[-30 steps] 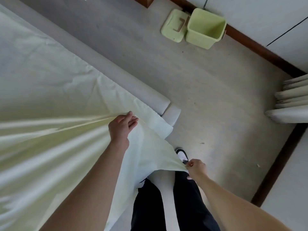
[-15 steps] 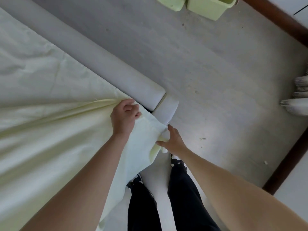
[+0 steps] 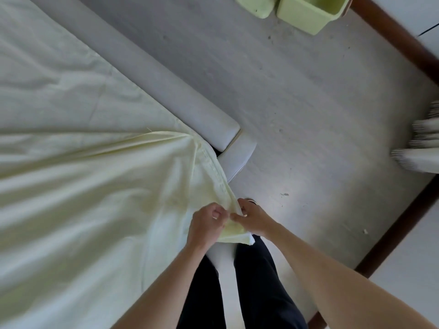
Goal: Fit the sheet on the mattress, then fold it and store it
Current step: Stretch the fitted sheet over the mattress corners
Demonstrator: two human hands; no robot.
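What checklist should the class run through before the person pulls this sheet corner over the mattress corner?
1. Left hand grips the sheet: ok.
2. Right hand grips the sheet's hem: ok.
3. Mattress corner covered by the sheet: not ok, still bare.
4. Sheet lies over the mattress top: ok.
5. Elastic pocket opened: cannot tell.
6. Floor beside the corner free of obstacles: ok.

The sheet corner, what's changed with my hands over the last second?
The left hand left the mattress corner and came back beside the right hand; both now pinch the sheet corner together near the legs. The sheet stays spread over the mattress; the green bin stays put.
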